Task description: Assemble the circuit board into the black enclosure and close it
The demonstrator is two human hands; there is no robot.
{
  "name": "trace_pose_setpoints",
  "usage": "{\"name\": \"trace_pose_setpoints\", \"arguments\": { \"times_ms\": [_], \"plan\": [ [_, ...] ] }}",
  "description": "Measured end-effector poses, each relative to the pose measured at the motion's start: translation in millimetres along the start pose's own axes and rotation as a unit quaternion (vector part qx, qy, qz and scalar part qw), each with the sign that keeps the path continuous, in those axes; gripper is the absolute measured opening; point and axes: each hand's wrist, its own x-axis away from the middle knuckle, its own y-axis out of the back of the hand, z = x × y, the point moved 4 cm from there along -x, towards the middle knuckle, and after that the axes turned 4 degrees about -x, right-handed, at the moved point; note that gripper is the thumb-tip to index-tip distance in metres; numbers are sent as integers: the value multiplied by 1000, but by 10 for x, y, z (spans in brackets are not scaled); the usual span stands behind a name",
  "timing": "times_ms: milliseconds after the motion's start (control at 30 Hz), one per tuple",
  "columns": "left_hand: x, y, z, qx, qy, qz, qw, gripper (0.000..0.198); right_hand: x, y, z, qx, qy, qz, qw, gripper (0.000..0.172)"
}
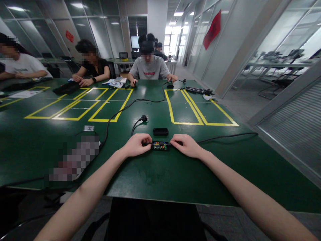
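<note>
A small open black case (161, 146) with a circuit board and coloured wires inside lies on the green table. At its left end my left hand (139, 144) is closed round the black cable where it enters the case. My right hand (185, 144) pinches the cable at the right end. Just beyond the case sits a separate black cover (161, 131), touched by neither hand. A black plug (144, 118) lies on the table beyond my left hand, its cord curving back toward that hand. From behind my right hand another cord (228, 136) runs off to the right.
Yellow tape rectangles mark the green table (130, 180). A blurred, pixelated object (80, 157) lies at the left beside a long black cable (107, 124). Across the table sits a person (149, 68), with two more people at the left. Dark tool-like items (199, 91) lie at the far right.
</note>
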Motion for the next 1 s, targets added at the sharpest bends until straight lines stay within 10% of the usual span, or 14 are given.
{"name": "trace_pose_setpoints", "arguments": {
  "times_ms": [567, 1000],
  "plan": [
    [-6, 40, -57, 0, -33, -5, 999, 10, -24, -22, 24, 51, -5, 48, 998, 29],
    [-46, -31, 94, -87, -82, -35, 992, 15, -143, -86, -72, 161, -25, -50, 985, 28]
  ]
}}
